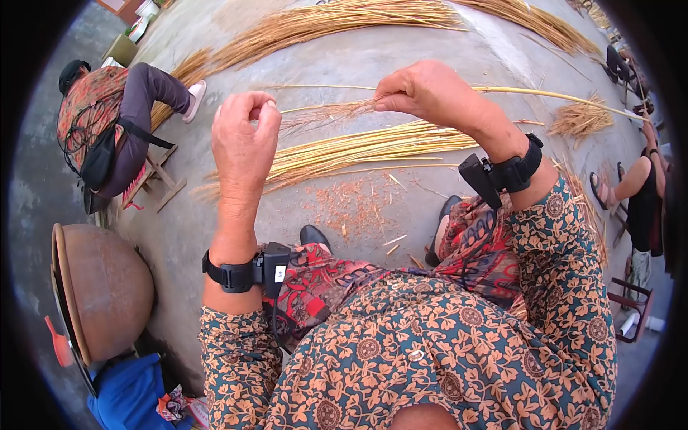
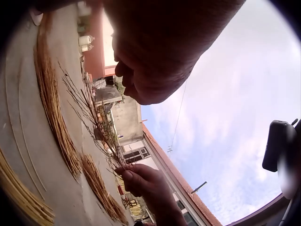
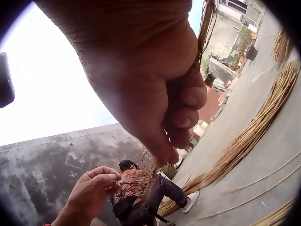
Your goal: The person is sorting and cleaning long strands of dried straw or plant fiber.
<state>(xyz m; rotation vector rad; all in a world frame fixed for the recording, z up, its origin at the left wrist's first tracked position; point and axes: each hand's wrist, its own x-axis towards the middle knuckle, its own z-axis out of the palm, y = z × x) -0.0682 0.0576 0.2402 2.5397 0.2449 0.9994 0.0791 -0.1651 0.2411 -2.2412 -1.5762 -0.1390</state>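
Observation:
My right hand [image 1: 433, 93] is raised in front of me and pinches a long yellow broomcorn stalk [image 1: 566, 95] just below its brushy head. The thin, branching brown head [image 1: 326, 113] fans out to the left of those fingers, and the stalk runs back past my right wrist. Close to the tips of the head is my left hand [image 1: 244, 140], also raised. Its fingers are curled with the thumb against them, and nothing shows in its grip. In the right wrist view, the left hand's fingertips [image 3: 113, 177] are right beside the fine branches.
A bundle of yellow stalks [image 1: 373, 150] lies on the concrete floor, with scattered chaff [image 1: 351, 208] near my shoes. Longer bundles [image 1: 337, 25] lie farther off. A seated person [image 1: 107, 129] is at left, above a large clay pot [image 1: 107, 287]. Another person's legs [image 1: 634, 175] are at right.

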